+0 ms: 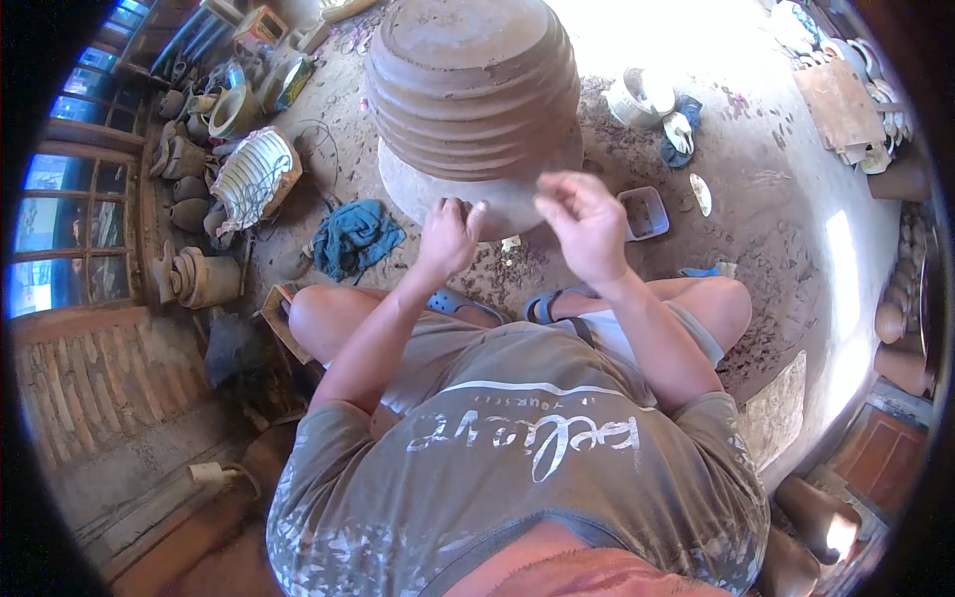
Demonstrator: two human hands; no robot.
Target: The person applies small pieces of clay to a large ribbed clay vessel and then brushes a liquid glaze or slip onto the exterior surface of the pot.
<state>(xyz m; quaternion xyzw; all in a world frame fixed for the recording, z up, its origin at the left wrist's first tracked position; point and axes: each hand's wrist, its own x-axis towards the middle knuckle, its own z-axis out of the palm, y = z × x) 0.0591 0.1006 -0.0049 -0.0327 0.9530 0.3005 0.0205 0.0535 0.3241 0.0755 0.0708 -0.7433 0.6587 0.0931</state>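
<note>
A large brown clay pot (468, 114) with ridges running around its wall stands in front of me on a round, pale, clay-smeared disc (403, 189). My left hand (451, 239) is at the disc's near edge, fingers curled and thumb raised. Whether those fingers grip anything is hidden. To the right, my right hand (589, 227) hangs just off the disc and the pot's lower wall. Its bent fingers are slightly blurred and stand apart from the thumb, with nothing visible between them.
A teal cloth (356, 239) lies left of the disc; a plastic tub (645, 214) sits to the right. Farther right are a white bucket (637, 99) and a pale oval piece (701, 195). Several pots crowd the left wall near a ribbed pale object (257, 177). Clay scraps litter the floor.
</note>
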